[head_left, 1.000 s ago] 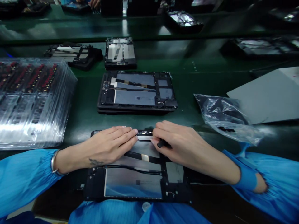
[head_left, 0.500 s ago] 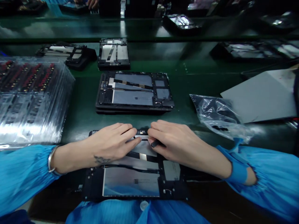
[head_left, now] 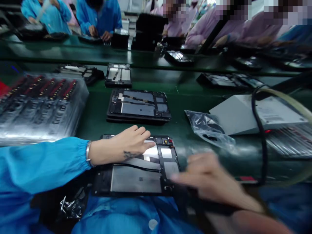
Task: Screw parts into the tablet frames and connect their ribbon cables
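Tablet (head_left: 138,179) partly under left hand (head_left: 130,143), right hand (head_left: 211,178) a blur

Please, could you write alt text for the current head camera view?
A person's left hand lies over an opened flat electronic device, while their right hand, blurred, is near its right side. Beyond are similar devices on a green bench, with stacked clear trays left and a plastic bag right.

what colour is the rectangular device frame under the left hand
The device frame is black, in the head view.
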`<state>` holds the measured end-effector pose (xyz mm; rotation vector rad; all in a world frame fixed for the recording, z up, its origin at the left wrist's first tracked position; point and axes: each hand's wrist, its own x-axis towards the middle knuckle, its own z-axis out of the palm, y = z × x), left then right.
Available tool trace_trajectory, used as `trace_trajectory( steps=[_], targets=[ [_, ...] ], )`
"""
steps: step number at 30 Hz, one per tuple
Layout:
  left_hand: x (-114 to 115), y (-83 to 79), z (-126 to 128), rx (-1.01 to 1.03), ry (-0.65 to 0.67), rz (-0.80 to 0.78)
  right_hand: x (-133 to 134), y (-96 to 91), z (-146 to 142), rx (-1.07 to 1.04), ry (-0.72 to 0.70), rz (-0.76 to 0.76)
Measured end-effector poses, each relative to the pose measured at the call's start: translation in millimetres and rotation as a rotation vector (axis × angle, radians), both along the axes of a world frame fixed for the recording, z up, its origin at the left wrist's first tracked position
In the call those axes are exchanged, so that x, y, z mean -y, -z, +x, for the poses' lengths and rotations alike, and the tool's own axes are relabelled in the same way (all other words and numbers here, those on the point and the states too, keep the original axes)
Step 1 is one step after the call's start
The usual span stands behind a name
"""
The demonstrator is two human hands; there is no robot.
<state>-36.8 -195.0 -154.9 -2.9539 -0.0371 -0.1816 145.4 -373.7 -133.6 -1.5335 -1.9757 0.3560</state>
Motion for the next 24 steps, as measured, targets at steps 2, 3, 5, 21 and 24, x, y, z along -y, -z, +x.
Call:
trace_trajectory(
  steps=[2,3,5,21,24],
  targets=[
    [-5.8,-5.6,0.3,-0.057,-0.094,-0.152,10.1,27.1,-32.9,-0.451,-0.009,0.037],
    [-9.4,-8.6,1.0,-0.082,-0.170,-0.279,11.0,38.9,-48.6,-0.520,-0.005,0.049],
    [-18.0,-13.5,3.2,-0.110,-0.311,-0.527,8.1,54.3,-72.3,-0.703,0.010,0.055],
    [-42.0,-60.1,2.7,-0.059,-0.359,-1.094,-13.3,59.5,-63.3,-0.272,-0.230,0.512],
    [-43.1,-66.9,-1.3,0.010,-0.354,-1.182,-13.7,46.7,-35.6,0.018,-0.442,0.610]
  ],
)
